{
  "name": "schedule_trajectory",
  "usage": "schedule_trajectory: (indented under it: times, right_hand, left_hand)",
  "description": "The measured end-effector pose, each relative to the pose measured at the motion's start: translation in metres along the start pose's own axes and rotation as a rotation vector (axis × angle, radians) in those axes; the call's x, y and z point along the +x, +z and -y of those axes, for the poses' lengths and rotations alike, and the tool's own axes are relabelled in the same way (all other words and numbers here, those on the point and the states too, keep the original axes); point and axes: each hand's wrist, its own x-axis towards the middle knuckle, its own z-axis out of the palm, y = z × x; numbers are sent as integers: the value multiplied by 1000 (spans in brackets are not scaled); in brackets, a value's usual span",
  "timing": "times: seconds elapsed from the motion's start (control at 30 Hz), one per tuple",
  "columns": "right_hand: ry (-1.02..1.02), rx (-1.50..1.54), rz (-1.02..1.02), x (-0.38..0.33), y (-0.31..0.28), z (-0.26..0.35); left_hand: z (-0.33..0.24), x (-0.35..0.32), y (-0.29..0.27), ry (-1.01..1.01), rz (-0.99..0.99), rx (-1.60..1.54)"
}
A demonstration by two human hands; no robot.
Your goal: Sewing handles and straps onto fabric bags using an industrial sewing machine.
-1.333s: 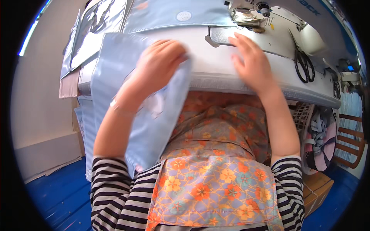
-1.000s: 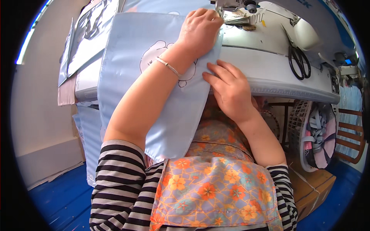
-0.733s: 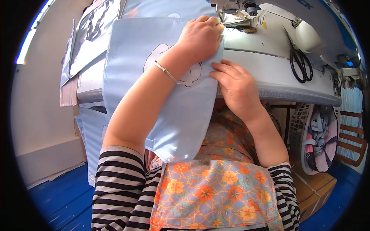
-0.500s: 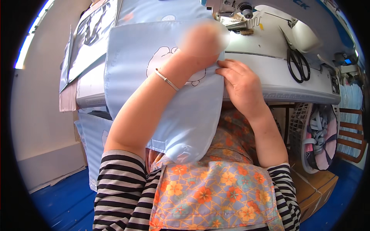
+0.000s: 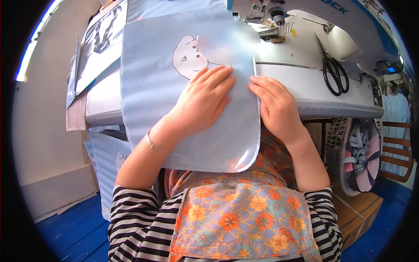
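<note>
A light blue cloth panel with a rounded lower corner and a printed white animal figure lies over the sewing table and hangs over its front edge toward my lap. My left hand rests flat on it, fingers stretched, just below the print. At the panel's right edge my right hand has its fingers stretched out, tips touching the border. The sewing machine stands beyond the cloth. A blurred patch near its needle area hides part of the print and the cloth's far right corner.
Black-handled scissors lie on the white sewing table at the right. Below hangs a white basket of fabric scraps, above a cardboard box. More printed blue cloth hangs at left. A floral apron covers my lap.
My left hand has moved from the blurred area back toward me, onto the cloth. The panel now lies flatter, its lower corner unfolded. My right hand has slid slightly nearer along the edge.
</note>
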Motion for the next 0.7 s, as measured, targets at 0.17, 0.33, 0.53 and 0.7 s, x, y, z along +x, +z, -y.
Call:
schedule_trajectory:
  times: [0.17,0.33,0.53,0.7]
  right_hand:
    - [20,41,31,0,-2,-1]
    - [13,27,28,4,-3,-4]
    - [-7,-12,33,12,-1,-9]
    - [-38,-24,16,23,5,-19]
  left_hand:
    - [-25,-54,-34,-65,173,-44]
    - [-25,-80,-45,-143,243,50]
    - [14,-80,-47,-234,73,182]
    - [44,-70,-46,-254,-20,239]
